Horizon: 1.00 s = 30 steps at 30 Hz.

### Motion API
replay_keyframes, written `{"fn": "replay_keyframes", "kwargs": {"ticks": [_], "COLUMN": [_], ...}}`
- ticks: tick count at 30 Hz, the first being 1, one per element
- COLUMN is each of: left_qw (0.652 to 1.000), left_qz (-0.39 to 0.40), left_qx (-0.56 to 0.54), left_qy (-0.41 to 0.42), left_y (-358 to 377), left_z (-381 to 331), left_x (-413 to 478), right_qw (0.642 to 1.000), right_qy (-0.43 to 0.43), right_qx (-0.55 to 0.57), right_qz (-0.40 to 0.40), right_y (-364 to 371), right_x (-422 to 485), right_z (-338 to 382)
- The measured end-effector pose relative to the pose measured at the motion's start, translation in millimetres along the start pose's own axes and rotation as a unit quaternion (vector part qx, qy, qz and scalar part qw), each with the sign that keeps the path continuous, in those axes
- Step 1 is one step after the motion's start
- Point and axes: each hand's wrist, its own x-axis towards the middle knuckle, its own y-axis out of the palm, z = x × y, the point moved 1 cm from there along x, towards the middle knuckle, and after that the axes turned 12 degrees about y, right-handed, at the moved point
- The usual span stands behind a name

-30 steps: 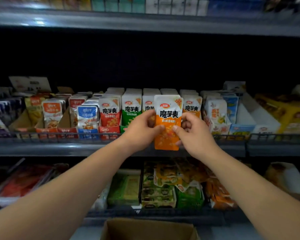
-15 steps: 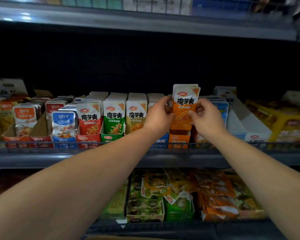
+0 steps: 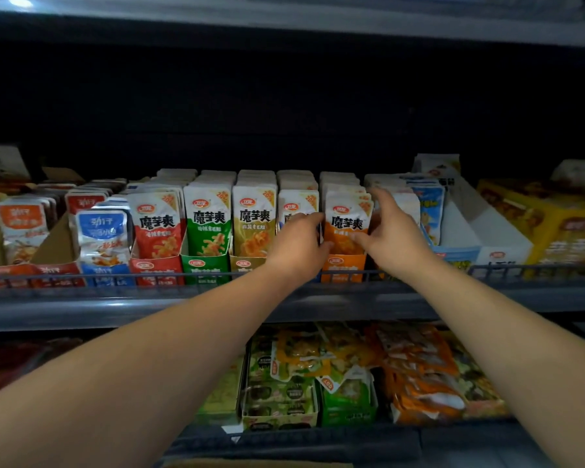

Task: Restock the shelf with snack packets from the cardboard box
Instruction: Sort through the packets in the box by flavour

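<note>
though upright, orange-white snack packet [image 3: 347,228]

Front packet [image 3: 347,224] stands upright in its carton [image 3: 343,265] on the shelf [image 3: 115,309], more packets filed behind it. Left hand [image 3: 298,244] grips its left edge, right hand [image 3: 394,238] its right. Loose packets [image 3: 419,376] lie on the level below.

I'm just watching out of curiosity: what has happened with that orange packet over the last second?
The orange packet was lifted from in front of the shelf, up over the row, then lowered into the front of the orange tray. The left hand and right hand still hold its sides; nothing was let go. The green packets further left stayed put.
</note>
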Motion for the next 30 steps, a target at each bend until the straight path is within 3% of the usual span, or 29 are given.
{"fn": "replay_keyframes", "kwargs": {"ticks": [6,13,19,22,26,30], "left_qw": [1.0,0.998,0.989,0.985,0.985,0.973], "left_qz": [-0.004,-0.017,-0.121,-0.144,-0.121,-0.064], "left_qx": [-0.012,-0.061,-0.043,-0.078,-0.098,-0.068], "left_qy": [-0.013,-0.013,0.069,0.049,-0.075,-0.213], "left_y": [0,-5,-30,-41,-36,-13], "left_z": [-2,-1,0,18,64,122], "left_x": [-1,-6,-48,-101,-203,-313], "right_qw": [0.993,0.991,0.985,0.992,0.994,0.963], "right_qy": [-0.015,0.016,-0.06,-0.097,-0.074,-0.044], "right_qx": [-0.107,-0.118,-0.083,-0.035,-0.012,-0.097], "right_qz": [-0.044,-0.064,-0.14,-0.073,0.076,0.246], "right_y": [4,7,0,11,54,121], "right_x": [17,28,-31,-79,-152,-219], "right_z": [6,6,18,20,2,-44]}}
